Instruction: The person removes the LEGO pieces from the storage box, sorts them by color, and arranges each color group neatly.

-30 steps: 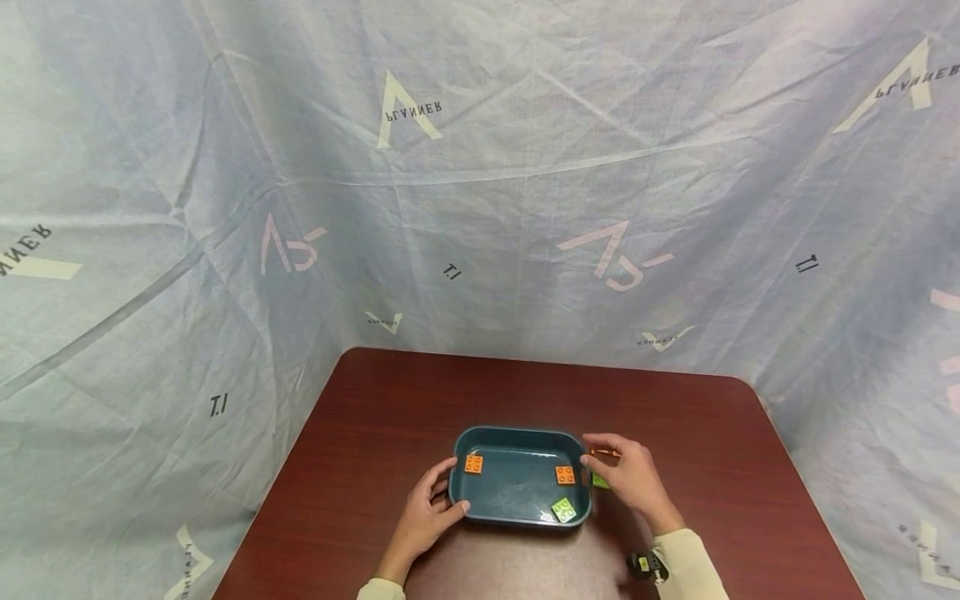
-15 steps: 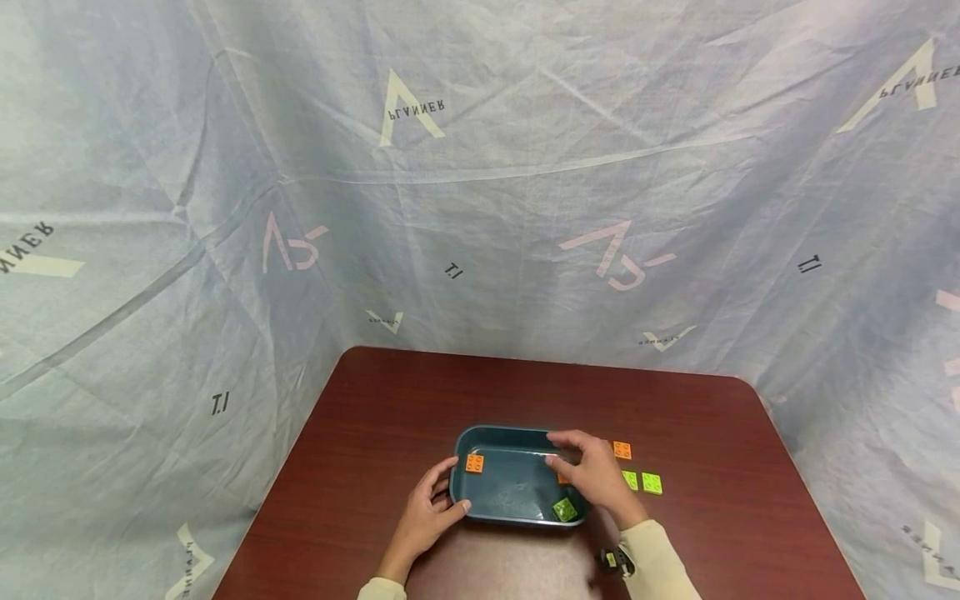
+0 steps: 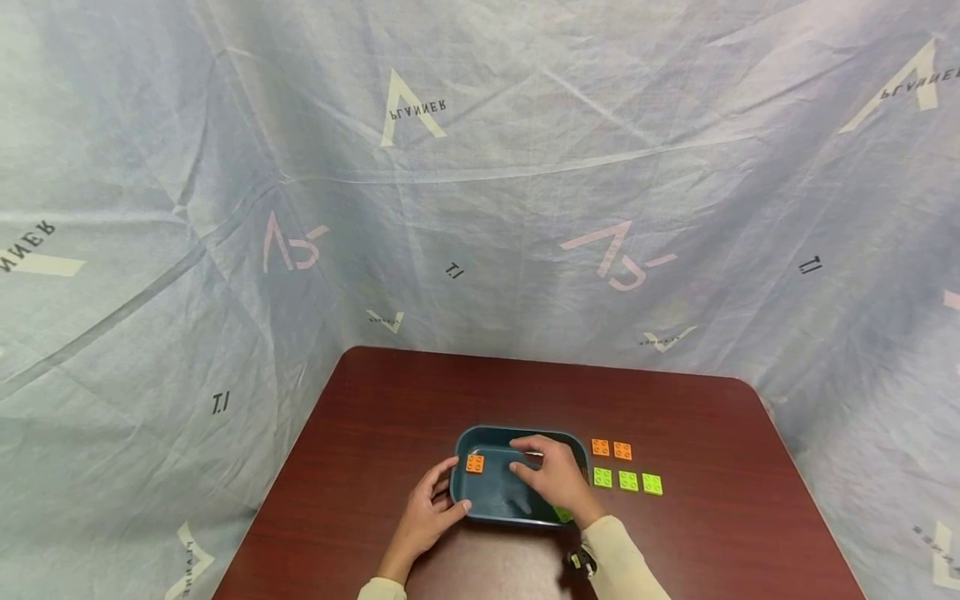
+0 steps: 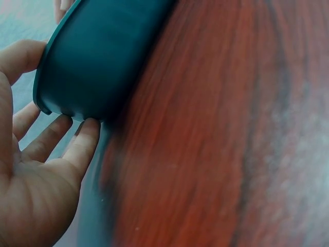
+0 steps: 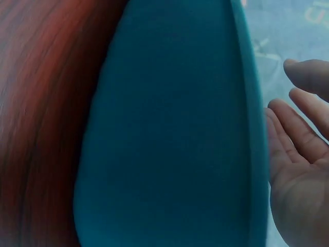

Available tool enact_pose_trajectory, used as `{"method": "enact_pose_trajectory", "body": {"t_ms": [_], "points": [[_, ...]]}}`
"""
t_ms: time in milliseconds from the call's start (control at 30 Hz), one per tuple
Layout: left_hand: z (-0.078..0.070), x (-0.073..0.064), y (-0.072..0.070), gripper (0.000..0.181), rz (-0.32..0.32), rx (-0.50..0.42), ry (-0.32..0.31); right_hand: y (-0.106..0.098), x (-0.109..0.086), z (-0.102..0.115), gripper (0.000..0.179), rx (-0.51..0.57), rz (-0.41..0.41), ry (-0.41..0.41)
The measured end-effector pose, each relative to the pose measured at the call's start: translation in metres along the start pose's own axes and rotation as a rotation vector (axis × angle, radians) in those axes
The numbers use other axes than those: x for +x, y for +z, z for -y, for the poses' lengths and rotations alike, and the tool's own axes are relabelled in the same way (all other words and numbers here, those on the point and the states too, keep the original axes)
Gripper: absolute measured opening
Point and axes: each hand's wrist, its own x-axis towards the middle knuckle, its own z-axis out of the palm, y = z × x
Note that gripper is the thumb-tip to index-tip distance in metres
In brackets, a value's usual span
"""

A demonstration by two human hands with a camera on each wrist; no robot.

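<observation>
On the table (image 3: 420,392), the left hand (image 3: 423,518) grasps the tray (image 3: 491,497) by its left end; the right hand (image 3: 557,477), grip released, hovers over it near an orange block (image 3: 475,463) lying inside.

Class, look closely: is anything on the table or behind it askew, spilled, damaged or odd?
On the table, nothing stands out: two orange blocks and three green blocks lie in neat rows beside the tray. Behind the table, the grey cloth is creased and, oddly, its printed lettering looks flipped.

Tray (image 3: 495,493) on counter (image 3: 420,387); inside, block (image 3: 475,463) nine o'clock, second block (image 3: 562,515) four; outside, three o'clock, block pair (image 3: 601,447) behind block trio (image 3: 628,481)
</observation>
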Motion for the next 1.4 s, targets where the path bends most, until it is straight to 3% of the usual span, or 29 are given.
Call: {"method": "enact_pose_trajectory", "body": {"t_ms": [233, 900, 1133, 1400], "points": [[0.000, 0.002, 0.000, 0.078, 0.006, -0.005, 0.005, 0.020, 0.012, 0.002, 0.038, -0.002, 0.006, -0.024], [0.003, 0.004, 0.000, 0.076, 0.025, -0.021, 0.014, 0.065, 0.030, -0.002, 0.036, -0.065, 0.031, 0.084], [0.003, 0.002, 0.000, 0.076, 0.024, -0.025, 0.014, 0.077, 0.035, -0.006, 0.036, -0.187, 0.057, -0.003], [0.004, 0.001, -0.002, 0.076, 0.002, -0.007, 0.011, 0.084, 0.036, -0.008, 0.036, -0.255, 0.129, -0.001]]}}
